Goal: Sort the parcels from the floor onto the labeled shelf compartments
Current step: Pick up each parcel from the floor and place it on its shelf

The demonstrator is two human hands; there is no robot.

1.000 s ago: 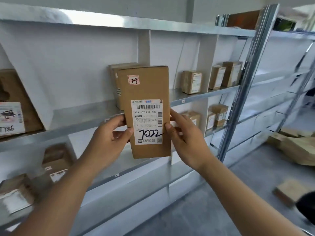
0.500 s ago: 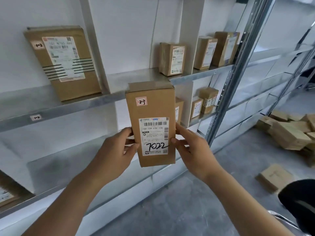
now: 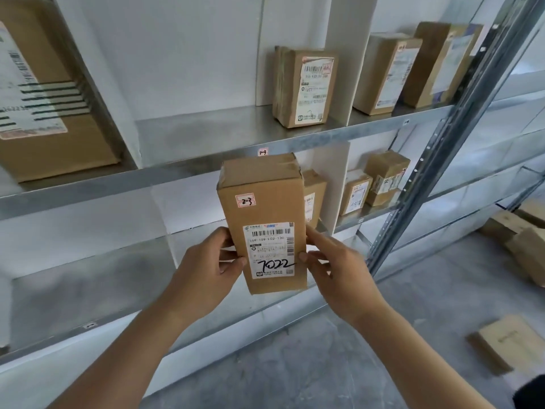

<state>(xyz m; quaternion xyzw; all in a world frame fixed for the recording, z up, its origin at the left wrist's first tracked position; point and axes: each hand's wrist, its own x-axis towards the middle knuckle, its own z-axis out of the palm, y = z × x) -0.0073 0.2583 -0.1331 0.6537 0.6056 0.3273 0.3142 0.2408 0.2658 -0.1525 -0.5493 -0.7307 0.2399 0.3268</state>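
I hold a tall brown cardboard parcel [image 3: 262,202] upright in front of the metal shelf unit [image 3: 188,169]. It carries a small tag reading 2-3 and a white shipping label with 7022 handwritten on it. My left hand [image 3: 206,268] grips its lower left edge, thumb on the front. My right hand [image 3: 333,267] grips the lower right edge, thumb tip on the label. A small shelf tag [image 3: 262,151] reading 1-3 sits on the shelf edge just above the parcel. Another parcel [image 3: 314,196] stands in the compartment right behind the held one.
A big box [image 3: 44,93] fills the upper left compartment. Labeled parcels [image 3: 305,87] stand on the upper shelf, more to the right [image 3: 389,73]. Small boxes [image 3: 380,180] sit on the lower right shelf. Loose parcels [image 3: 501,342] lie on the grey floor at right.
The view has swung down and right along the shelves. The parcel stays upright in both hands and now sits lower, in front of the second shelf level.
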